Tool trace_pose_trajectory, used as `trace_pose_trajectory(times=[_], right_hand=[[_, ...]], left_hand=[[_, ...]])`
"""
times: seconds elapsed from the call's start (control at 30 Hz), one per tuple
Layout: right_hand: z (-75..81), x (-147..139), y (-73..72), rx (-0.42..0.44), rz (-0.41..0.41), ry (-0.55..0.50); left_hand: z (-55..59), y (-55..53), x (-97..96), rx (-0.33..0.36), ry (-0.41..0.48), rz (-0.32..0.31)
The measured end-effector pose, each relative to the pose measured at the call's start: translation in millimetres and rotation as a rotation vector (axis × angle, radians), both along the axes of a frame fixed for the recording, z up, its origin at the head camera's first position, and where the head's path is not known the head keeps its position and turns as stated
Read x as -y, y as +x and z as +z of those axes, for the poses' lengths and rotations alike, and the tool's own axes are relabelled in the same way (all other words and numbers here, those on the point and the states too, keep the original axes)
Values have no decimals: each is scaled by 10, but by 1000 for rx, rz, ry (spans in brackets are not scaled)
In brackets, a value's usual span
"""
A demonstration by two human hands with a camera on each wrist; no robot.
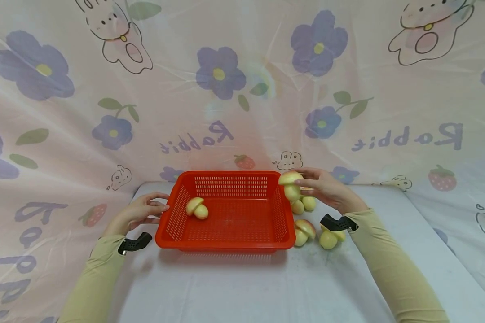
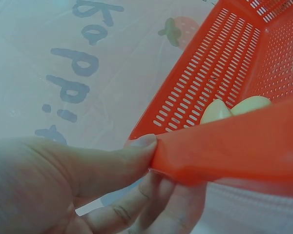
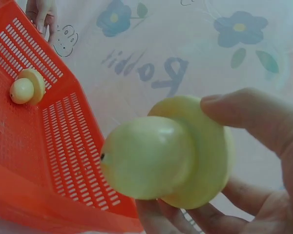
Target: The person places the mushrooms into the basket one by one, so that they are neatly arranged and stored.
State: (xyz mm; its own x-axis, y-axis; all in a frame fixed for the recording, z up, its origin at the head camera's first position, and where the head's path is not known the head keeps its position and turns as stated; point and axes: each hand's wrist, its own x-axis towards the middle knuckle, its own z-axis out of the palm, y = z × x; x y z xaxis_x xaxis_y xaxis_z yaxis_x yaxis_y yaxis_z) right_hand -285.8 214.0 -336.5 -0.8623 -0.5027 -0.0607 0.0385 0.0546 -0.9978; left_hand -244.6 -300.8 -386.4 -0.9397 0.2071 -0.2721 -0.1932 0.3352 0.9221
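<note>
A red plastic basket (image 1: pixel 226 245) with slotted walls stands on the white table. My left hand (image 1: pixel 139 211) grips its left rim; in the left wrist view the thumb lies on top of the rim and the fingers are beneath. In my right hand (image 1: pixel 327 188) is a pale yellow mushroom (image 3: pixel 151 156), apparently artificial, pinched by its cap between thumb and fingers. It is held up at the basket's right rim, stem pointing down in the head view. One similar mushroom (image 1: pixel 197 208) lies inside the basket, towards the left wall.
More mushrooms lie on the table right of the basket: one (image 1: pixel 304 232) by its right wall, another (image 1: pixel 330 237) farther right, and some (image 1: pixel 307 204) partly hidden below my right hand. A curtain (image 1: pixel 262 121) printed with flowers and rabbits hangs behind the table.
</note>
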Motion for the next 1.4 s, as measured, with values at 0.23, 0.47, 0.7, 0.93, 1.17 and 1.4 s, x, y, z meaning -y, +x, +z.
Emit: trace_pose_trajectory(times=[0.23,0.47,0.7,0.93,1.17,1.4], right_hand=[[-5,157,-25,-5,6,-9],[-73,305,-94,18,1,-29],[-116,474,-123,45,5,-4],[-179,664,-159,73,-3,-5],[-266,842,-162,95,-3,18],[-381,977,-206,121,11,15]], left_hand=[[-8,-10,6,-5,-23,-2],[-9,-13,-4,-3,-23,1],[-33,-21,1,2,-30,10],[-16,-19,-2,-3,-51,19],[23,1,-29,-4,-57,13],[31,8,-42,-9,-66,19]])
